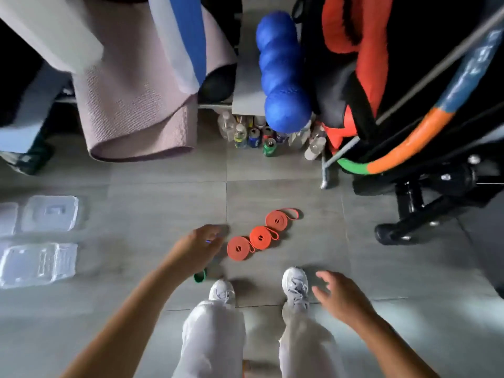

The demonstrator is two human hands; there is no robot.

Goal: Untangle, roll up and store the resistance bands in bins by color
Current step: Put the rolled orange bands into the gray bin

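Note:
Three rolled orange resistance bands lie in a diagonal row on the grey tile floor: the nearest roll (pixel 238 248), the middle roll (pixel 261 237) and the far roll (pixel 277 220) with a loose loop trailing right. A rolled green band (pixel 200 276) peeks out from under my left forearm. My left hand (pixel 200 244) hovers just left of the nearest orange roll, fingers loosely curled, holding nothing that I can see. Over by my right shoe, my right hand (pixel 341 296) hangs relaxed and empty.
Two clear plastic bins, the far bin (pixel 50 213) and the near bin (pixel 38 264), sit on the floor at the left. My white shoes (pixel 296 286) stand below the bands. Bottles and cans (pixel 256 136), a pink mat (pixel 136 105), a blue roller (pixel 282 72) and black equipment (pixel 425 203) crowd the back and right.

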